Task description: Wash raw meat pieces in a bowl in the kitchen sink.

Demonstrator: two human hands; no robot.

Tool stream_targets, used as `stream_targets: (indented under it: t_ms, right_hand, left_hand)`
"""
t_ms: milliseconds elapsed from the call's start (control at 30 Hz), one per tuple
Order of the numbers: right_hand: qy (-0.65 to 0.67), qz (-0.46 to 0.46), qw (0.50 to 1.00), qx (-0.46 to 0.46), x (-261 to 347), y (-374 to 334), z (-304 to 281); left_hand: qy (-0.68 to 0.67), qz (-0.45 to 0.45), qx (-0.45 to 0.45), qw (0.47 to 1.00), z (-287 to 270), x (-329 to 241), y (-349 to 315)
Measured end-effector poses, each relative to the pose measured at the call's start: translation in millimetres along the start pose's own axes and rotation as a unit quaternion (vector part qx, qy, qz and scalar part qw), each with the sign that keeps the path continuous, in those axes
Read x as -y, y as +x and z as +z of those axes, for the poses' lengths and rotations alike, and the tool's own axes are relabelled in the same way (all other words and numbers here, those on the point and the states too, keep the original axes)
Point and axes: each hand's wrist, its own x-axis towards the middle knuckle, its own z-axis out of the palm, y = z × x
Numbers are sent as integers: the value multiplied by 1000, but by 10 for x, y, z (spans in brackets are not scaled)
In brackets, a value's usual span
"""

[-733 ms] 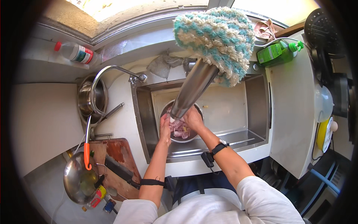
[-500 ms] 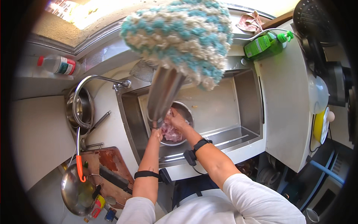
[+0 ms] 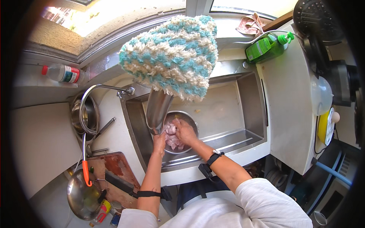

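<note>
A round metal bowl sits at the left of the sink with pale pink pieces of raw meat in it. My right hand reaches into the bowl from the right, fingers curled onto the meat. At the bowl's left edge is my left hand; the tap hides most of its fingers, so its grip does not show. Close above that hand stands the thick metal tap. A fluffy turquoise and cream striped cloth drapes over its top.
The steel sink surrounds the bowl. Left of it are a curved thin tap, stacked pots, a cutting board with a dark-bladed knife, and a metal lid. A green pump bottle lies at the back right.
The view has shifted, so the cloth and tap appear lower and farther left. My right hand has moved slightly over the meat, and the meat's pieces look rearranged. My left hand stays by the bowl's edge.
</note>
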Motion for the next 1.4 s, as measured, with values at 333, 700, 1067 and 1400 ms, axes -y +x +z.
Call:
stream_targets:
  t_ms: [333, 700, 1067, 1400]
  right_hand:
    - [339, 219, 915, -18, -101, 59, 109]
    - [258, 0, 965, 49, -41, 81, -206]
    - [325, 146, 927, 117, -139, 186, 93]
    - [-1, -177, 976, 127, 163, -304, -383]
  left_hand:
    - [-239, -251, 63, 936, 162, 91, -10]
    - [-1, -1, 39, 999, 71, -466, -217]
    - [-142, -176, 101, 969, 181, -240, 225]
    - [7, -25, 124, 992, -108, -239, 25]
